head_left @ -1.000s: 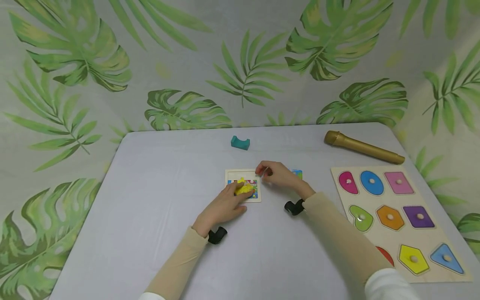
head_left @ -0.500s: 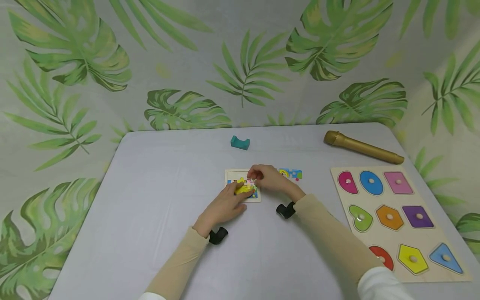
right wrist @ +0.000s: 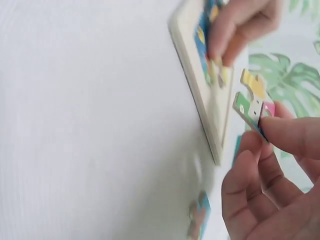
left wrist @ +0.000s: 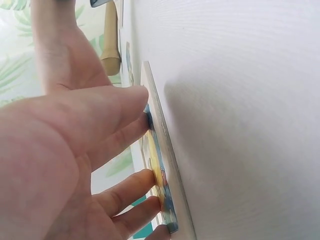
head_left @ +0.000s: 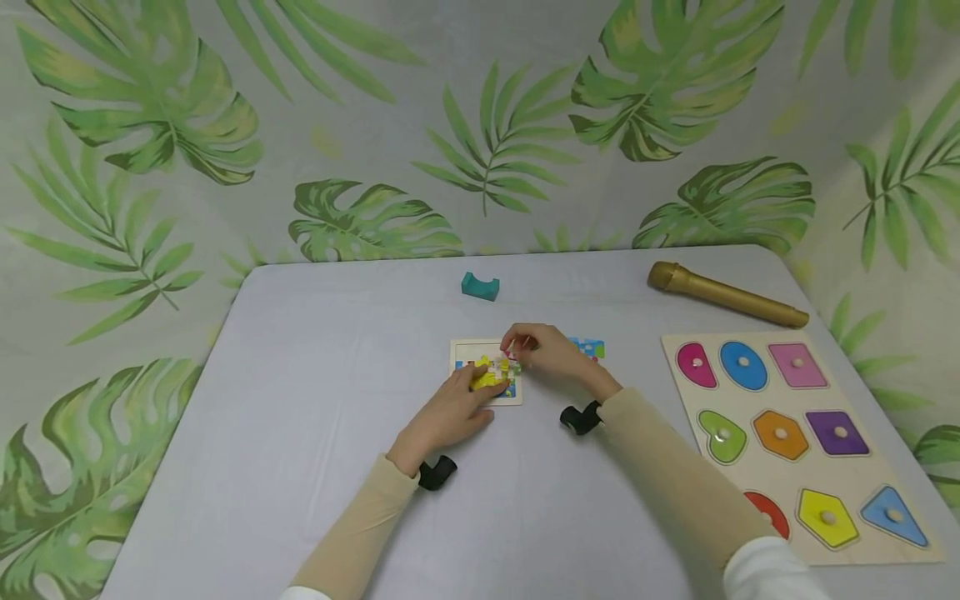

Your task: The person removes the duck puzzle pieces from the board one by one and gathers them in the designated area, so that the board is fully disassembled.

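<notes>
A small wooden jigsaw board (head_left: 472, 344) lies in the middle of the table, with colourful pieces in its lower part. My left hand (head_left: 450, 408) rests its fingertips on the yellow part of the picture, steadying nothing between finger and thumb. Over the board's right side, my right hand (head_left: 553, 354) pinches a jigsaw piece (right wrist: 255, 105) between thumb and fingers. That piece is green, yellow, white and pink, and is tilted clear of the board in the right wrist view. Other loose jigsaw pieces (head_left: 591, 347) lie on the cloth behind the right hand, partly hidden by it.
A teal block (head_left: 480, 287) with a curved notch stands behind the board. At the back right lies a gold microphone (head_left: 727, 295). A large wooden shape-puzzle board (head_left: 738, 404) with knobbed pieces covers the table's right side, partly under the right forearm.
My right hand moved left over the board with the piece, then drew slightly back to the right, the piece now tilted at its fingertips. The left hand stayed in place.
</notes>
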A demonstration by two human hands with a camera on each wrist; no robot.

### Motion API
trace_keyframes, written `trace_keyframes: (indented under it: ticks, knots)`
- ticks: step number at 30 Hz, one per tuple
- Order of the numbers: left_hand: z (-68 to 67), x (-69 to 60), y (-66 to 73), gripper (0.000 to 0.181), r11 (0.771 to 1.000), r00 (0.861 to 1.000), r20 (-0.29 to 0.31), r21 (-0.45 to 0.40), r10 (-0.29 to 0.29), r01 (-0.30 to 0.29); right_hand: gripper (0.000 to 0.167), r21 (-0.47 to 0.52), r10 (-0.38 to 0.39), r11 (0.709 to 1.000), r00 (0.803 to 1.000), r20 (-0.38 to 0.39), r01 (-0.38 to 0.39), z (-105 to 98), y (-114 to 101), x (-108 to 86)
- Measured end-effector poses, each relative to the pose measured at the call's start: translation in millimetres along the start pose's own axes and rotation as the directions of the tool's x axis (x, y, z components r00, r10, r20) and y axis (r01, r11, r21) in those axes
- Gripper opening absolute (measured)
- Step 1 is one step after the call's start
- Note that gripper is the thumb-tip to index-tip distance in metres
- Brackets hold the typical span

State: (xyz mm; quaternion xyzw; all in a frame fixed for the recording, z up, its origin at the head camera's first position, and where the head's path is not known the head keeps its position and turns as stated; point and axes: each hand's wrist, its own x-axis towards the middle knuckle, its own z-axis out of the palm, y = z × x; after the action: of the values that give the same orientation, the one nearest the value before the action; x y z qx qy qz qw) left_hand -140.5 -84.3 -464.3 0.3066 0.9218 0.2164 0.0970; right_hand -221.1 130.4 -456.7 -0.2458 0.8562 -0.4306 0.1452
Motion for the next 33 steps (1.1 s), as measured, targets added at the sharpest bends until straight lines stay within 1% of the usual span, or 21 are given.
trace_keyframes:
  ticks: [4, 7, 12, 16, 21, 27, 30, 33]
  knots:
    - [0.1, -0.2, 1.0, 0.045, 1.000, 1.000, 0.006, 0.001, -0.018, 0.018, 0.021, 0.058, 0.015, 0.998, 0.999, 0.042, -0.017, -21.3, 4.3, -9.6]
    - [0.4, -0.6, 1.4, 0.045, 1.000, 1.000, 0.007, -0.002, -0.029, 0.029, 0.019, 0.067, 0.041, 0.997, 0.997, 0.067, -0.045, -39.3, 9.2, -19.9]
    - [1.2, -0.6, 1.2, 0.045, 0.999, 0.999, 0.008, -0.009, -0.034, 0.034, 0.017, 0.054, 0.092, 0.994, 0.994, 0.065, -0.096, -64.5, 23.7, -40.0]
    - [1.7, -1.2, 1.4, 0.045, 0.999, 0.999, 0.006, -0.009, -0.033, 0.033, 0.022, 0.058, 0.120, 0.991, 0.991, 0.059, -0.124, -77.0, 37.9, -55.1]
    - [1.5, -2.4, 2.4, 0.046, 0.999, 0.999, 0.002, -0.005, -0.036, 0.036, 0.021, 0.039, 0.147, 0.988, 0.987, 0.065, -0.150, -81.9, 49.3, -66.1]
    - [1.7, -2.3, 2.8, 0.046, 0.999, 0.999, 0.009, -0.005, -0.042, 0.042, 0.015, -0.021, 0.146, 0.989, 0.988, 0.054, -0.145, -76.8, 51.8, -70.6]
    - [2.5, -2.1, 1.8, 0.046, 0.999, 0.999, 0.009, 0.002, -0.044, 0.044, 0.016, -0.093, 0.139, 0.986, 0.990, 0.022, -0.136, -72.4, 51.8, -70.9]
    - [3.4, -2.2, 0.0, 0.046, 0.999, 0.999, 0.006, 0.012, -0.037, 0.037, 0.018, -0.172, 0.123, 0.977, 0.992, -0.014, -0.124, -68.6, 51.8, -71.2]
